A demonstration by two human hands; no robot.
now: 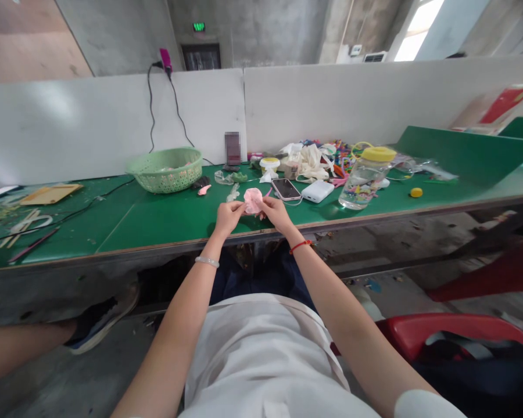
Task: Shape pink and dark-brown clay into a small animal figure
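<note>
A small pink piece, round and ruffled like a fabric flower [253, 200], is held up over the front edge of the green table [122, 223]. My left hand [230, 217] pinches its left side between thumb and fingers. On the opposite side, my right hand [275, 213] grips it the same way, with some fingers curled beneath. Just behind the hands lie a phone [286, 189] and a scrap of clear plastic [233, 193]. Another small pink piece [204, 190] rests to the left of them.
A green basket [168, 171] stands at back left. To the right are a white power bank [317, 191], a yellow-lidded water bottle [366, 177] and a pile of pale cloth [311, 162]. A white partition [331, 110] runs behind. Another person's leg [30, 348] shows at lower left.
</note>
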